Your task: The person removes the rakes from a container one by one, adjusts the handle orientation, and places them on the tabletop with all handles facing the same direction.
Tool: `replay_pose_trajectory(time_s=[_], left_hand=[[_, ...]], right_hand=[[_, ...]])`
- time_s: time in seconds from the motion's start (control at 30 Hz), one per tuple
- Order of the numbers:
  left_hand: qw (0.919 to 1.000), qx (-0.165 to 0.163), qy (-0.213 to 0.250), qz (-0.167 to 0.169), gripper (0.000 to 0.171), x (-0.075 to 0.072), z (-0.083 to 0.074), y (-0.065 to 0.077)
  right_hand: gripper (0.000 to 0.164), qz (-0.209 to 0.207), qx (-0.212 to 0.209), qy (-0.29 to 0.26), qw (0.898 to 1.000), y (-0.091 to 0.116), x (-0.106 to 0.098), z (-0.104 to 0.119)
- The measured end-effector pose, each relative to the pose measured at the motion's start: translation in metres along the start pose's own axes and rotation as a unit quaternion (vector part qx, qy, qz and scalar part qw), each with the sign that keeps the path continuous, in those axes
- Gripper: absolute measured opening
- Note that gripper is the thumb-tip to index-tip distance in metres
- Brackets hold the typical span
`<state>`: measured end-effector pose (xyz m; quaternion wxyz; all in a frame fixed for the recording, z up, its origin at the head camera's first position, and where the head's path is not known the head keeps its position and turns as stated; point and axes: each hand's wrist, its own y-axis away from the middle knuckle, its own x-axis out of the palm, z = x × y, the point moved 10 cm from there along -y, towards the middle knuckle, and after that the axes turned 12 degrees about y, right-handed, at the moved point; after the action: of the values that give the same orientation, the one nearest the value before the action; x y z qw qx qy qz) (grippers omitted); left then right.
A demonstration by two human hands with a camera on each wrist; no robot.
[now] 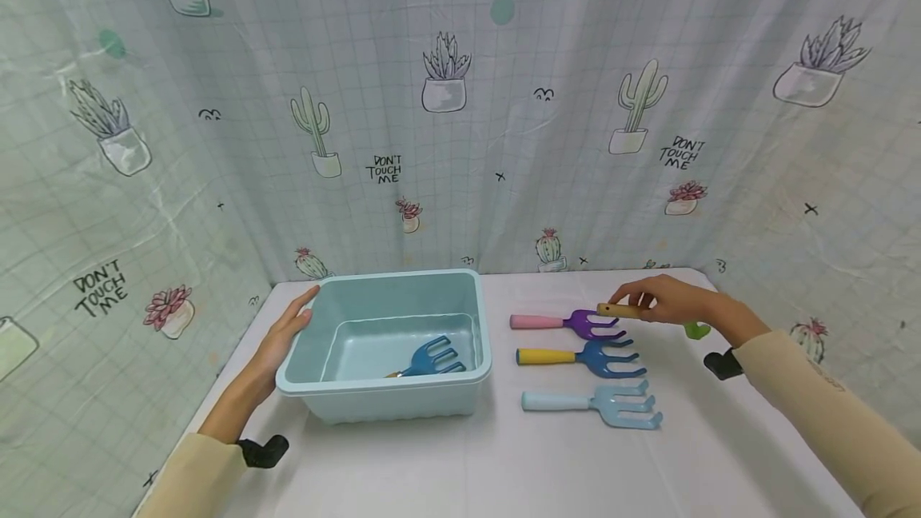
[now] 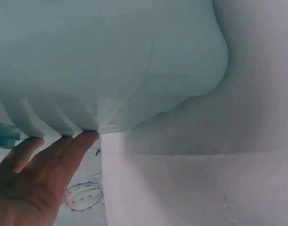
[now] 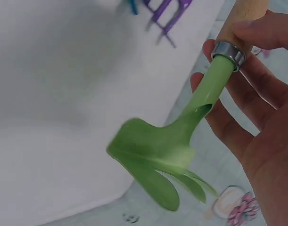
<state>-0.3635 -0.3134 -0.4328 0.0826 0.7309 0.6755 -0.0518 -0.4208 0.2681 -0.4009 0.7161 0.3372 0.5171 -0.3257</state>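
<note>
My right hand (image 1: 665,299) grips the wooden handle (image 1: 619,310) of a small green garden fork (image 3: 158,146), held up over the table's right side. Thumb and fingers close around the handle near its metal collar, and the green tines point down. At the left, my left hand (image 1: 277,342) touches the side of a pale blue plastic bin (image 1: 388,394) with nearly straight fingers (image 2: 73,155). Inside the bin lies a blue hand fork (image 1: 432,358), its handle mostly hidden by the front wall.
Right of the bin, three garden forks lie in a column: purple with pink handle (image 1: 536,322), blue with yellow handle (image 1: 547,356), and light blue (image 1: 557,401). The white table (image 1: 403,470) meets a patterned curtain (image 1: 496,126) behind and at both sides.
</note>
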Motion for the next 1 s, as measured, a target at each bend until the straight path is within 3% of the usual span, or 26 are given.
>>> replay_pose_trajectory(time_s=[0.3,0.57,1.0], left_hand=[[1.0,0.006,-0.004,0.0,0.063,0.0,-0.001,0.0],[1.0,0.007,-0.003,0.002,0.064,0.0,-0.001,0.001],[1.0,0.007,-0.002,0.0,0.065,-0.002,0.0,0.0]], right_hand=[[0.034,0.001,0.034,-0.016,0.999,0.017,0.017,-0.042],[0.041,0.033,0.056,-0.022,0.998,0.022,0.044,-0.076],[0.034,0.022,0.057,-0.019,0.998,0.024,0.059,-0.077]])
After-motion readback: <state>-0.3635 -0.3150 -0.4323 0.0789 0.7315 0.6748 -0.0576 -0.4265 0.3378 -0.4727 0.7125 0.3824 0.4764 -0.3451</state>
